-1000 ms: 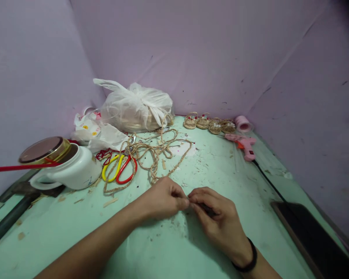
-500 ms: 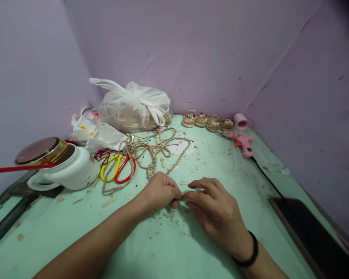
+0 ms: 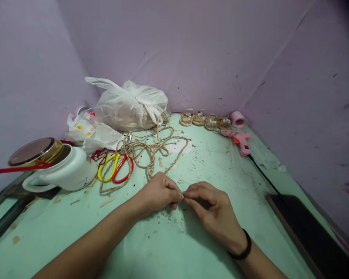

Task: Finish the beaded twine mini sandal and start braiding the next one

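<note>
My left hand (image 3: 160, 193) is closed over the table, its thumb and fingers pinching a tan braided cord. A tiny tip of the cord (image 3: 183, 197) pokes out past the fingertips. My right hand (image 3: 213, 211), with a black band at the wrist, pinches that same tip from the other side, so the fingertips of both hands nearly meet. Behind my left hand the loose braided cord (image 3: 178, 155) lies in loops. Scissors (image 3: 129, 170) with one yellow and one red handle lie among these loops, blades partly covered.
A tied white plastic bag (image 3: 132, 106) stands at the back. At left are a white enamel mug (image 3: 75, 168) and a gold-rimmed lid (image 3: 31, 153). Several small woven sandals (image 3: 198, 119), a pink ribbon roll (image 3: 238, 120), a pink glue gun (image 3: 240, 141) and a black tray (image 3: 305, 232) lie right.
My right hand's fingers have closed from a spread pose into a pinch on the cord's tip. My left hand keeps its hold. The whole view has shifted slightly.
</note>
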Demonstrator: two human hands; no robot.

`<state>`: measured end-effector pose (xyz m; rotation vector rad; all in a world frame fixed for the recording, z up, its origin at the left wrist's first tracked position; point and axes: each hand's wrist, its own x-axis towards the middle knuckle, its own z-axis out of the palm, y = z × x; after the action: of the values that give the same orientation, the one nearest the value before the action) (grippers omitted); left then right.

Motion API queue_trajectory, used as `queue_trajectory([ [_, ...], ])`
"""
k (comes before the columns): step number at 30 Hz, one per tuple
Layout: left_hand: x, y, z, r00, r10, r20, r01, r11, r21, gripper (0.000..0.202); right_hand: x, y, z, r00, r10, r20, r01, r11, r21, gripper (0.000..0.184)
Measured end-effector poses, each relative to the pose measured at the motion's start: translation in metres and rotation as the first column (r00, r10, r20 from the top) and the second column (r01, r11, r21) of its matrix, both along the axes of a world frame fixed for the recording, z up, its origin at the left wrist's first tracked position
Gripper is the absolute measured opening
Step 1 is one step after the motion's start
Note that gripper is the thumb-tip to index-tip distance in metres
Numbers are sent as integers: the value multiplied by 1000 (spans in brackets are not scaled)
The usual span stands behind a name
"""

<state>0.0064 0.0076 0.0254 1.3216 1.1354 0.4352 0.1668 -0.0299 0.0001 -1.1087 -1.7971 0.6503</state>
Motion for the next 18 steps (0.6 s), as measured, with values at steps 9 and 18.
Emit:
queue_trajectory([
  [9, -5, -6, 1, 978, -183, -101, 200, 961, 192, 17, -3, -1, 2, 977, -107, -183, 24, 914, -405, 8],
  [18, 2, -9, 3, 949, -118, -293, 210, 929, 306, 17, -3, -1, 4, 988, -79, -134, 17, 912, -410, 8],
])
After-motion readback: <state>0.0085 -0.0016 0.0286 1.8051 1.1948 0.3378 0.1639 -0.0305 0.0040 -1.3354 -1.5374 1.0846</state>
